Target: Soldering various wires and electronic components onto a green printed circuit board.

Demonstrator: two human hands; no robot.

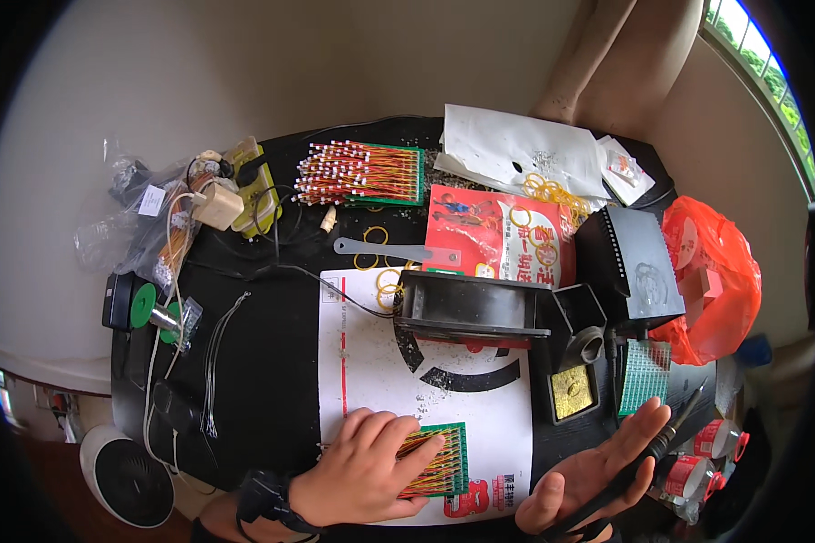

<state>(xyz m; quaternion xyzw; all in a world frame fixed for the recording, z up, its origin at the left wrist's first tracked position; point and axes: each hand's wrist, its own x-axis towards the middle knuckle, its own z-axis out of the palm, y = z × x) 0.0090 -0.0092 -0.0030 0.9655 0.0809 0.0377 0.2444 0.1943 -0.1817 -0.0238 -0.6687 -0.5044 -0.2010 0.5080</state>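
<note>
My left hand (364,471) lies flat on a green circuit board (451,452) with several red and yellow wires, pressing it onto a white printed sheet (426,380) near the table's front edge. My right hand (598,475) lies palm up at the lower right, with a black soldering iron (675,430) resting loosely across its fingers, tip pointing up and right. A soldering-iron stand with a brass tip cleaner (572,391) stands just above that hand.
A black fan (471,308) stands mid-table. Behind it lie a stack of wired green boards (362,174), a red packet (498,237), yellow rubber bands (552,192) and white paper. A black box (629,262), an orange bag (720,271), solder spools (715,439) sit right; bagged parts left.
</note>
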